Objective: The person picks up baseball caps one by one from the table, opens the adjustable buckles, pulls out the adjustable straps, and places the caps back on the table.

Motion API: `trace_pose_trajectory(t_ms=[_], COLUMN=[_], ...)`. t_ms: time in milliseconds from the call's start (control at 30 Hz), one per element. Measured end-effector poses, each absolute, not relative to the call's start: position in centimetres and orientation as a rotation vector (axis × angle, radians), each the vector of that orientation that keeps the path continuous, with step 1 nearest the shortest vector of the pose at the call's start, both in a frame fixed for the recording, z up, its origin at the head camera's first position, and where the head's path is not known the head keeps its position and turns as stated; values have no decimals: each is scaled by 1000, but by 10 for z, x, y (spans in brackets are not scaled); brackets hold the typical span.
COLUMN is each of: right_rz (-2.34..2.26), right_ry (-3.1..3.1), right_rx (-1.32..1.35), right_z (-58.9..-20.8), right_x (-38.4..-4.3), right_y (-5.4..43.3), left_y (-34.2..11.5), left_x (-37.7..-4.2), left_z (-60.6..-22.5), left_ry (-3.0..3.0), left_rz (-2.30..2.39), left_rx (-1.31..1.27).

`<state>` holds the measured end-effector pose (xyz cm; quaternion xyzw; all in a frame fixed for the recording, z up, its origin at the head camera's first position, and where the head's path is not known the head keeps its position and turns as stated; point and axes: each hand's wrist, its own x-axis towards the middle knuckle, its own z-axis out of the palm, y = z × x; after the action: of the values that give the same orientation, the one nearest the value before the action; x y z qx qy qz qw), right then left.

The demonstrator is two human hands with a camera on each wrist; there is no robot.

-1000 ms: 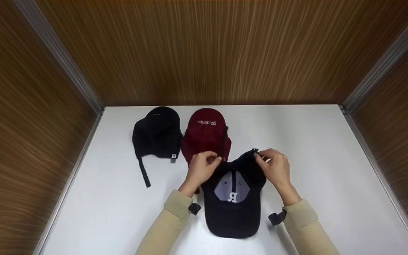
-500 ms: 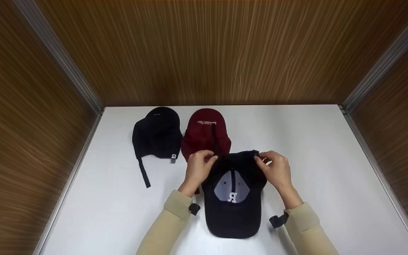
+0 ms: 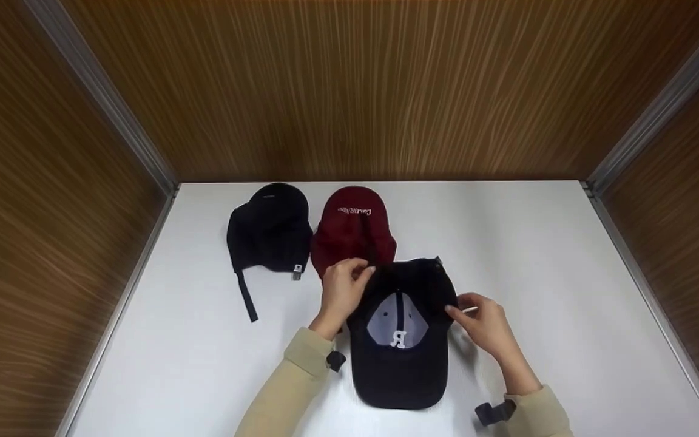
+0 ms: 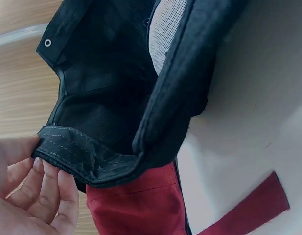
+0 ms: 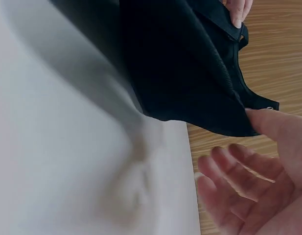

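Observation:
A black baseball cap [image 3: 398, 381] lies with its inside up and its brim toward me in the head view. A white letter shows on its pale inner panel. At the cap's back left edge, my left hand [image 3: 342, 290] pinches the sweatband [image 4: 87, 152] between thumb and fingers. A dark strap [image 3: 366, 237] extends from there over the red cap. Beside the cap's right edge is my right hand [image 3: 484, 321]. In the right wrist view its thumb [image 5: 268, 121] is at the cloth edge, while the fingers [image 5: 239, 171] are loosely bent and apart from it.
A red cap [image 3: 349, 227] with white lettering lies behind the black cap, partly covered by it and my left hand. Left of it rests another dark cap [image 3: 270, 230], its strap [image 3: 246, 296] hanging toward me. Wood-grain panels [image 3: 374, 91] enclose the white table [image 3: 568, 273].
My right hand has let go of the cap's back right corner and moved down along its right side. The loose strap has swung over the red cap. My left hand still pinches the edge.

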<state>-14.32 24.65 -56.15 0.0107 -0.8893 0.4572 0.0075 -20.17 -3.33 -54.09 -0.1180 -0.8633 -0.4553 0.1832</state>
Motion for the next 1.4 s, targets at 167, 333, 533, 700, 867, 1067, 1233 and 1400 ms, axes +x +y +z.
trace_pose_trajectory(t_ms=[167,333,533,700,867,1067,1233,1400], right_rz=[1617,1694,1778,1917,2043,2114,2168,2094], right_ry=[-2802,-2813,-2777,-2737,-2678,-2609,-2545,-2559], right_rx=[-2,83,87,5,-39,-17,-20,-12], right_z=[-563,-560,-563,-557,-554,-553,-543,-530], right_x=[-132,-124,-122,-122,-121,-122,-125,-130], right_y=[249,245,241,239,242,251,258,266], left_y=[-32,-32,-32,-32,-33,-37,-41,-43], left_x=[-202,-203,-204,-204,-204,-206,-209,-210], left_z=[-542,-541,-539,-534,-519,-494,-471,-449], left_ry=[-2424,-2421,-2431,-2457,-2496,-2519,-2535,-2613], left_rz=[-1281,-1294,-1322,-1378,-1467,-1598,-1653,-1656], left_rx=[-327,-321,-327,-327,-350,-371,-433,-493])
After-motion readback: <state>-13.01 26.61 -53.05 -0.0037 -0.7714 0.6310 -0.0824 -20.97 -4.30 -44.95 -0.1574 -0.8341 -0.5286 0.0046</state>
